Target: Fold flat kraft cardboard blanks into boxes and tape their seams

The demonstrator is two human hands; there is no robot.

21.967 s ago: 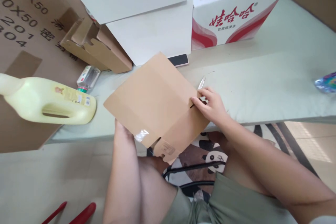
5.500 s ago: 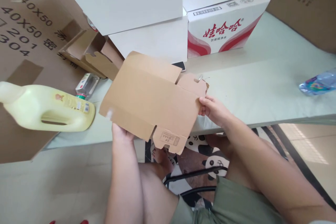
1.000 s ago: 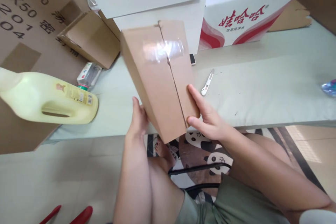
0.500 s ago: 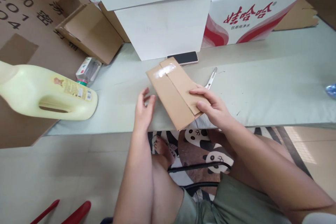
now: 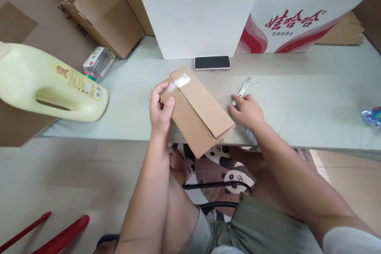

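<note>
Change just now: our R hand (image 5: 250,112) is off the small cardboard box (image 5: 193,121) and down at the cutter (image 5: 244,87), right of centre. Its fingertips are around the cutter's near end; can't tell if they're closed on it. Our L hand (image 5: 160,114), open and apart a moment ago, now grips the box's upper-left end, thumb on top by the clear tape (image 5: 183,80). So L alone has the box, approx. mid-frame, tilted over the table (image 5: 297,99) edge, w/ R free for the cutter. Phone (image 5: 212,62) lies just above, upper centre.
</note>
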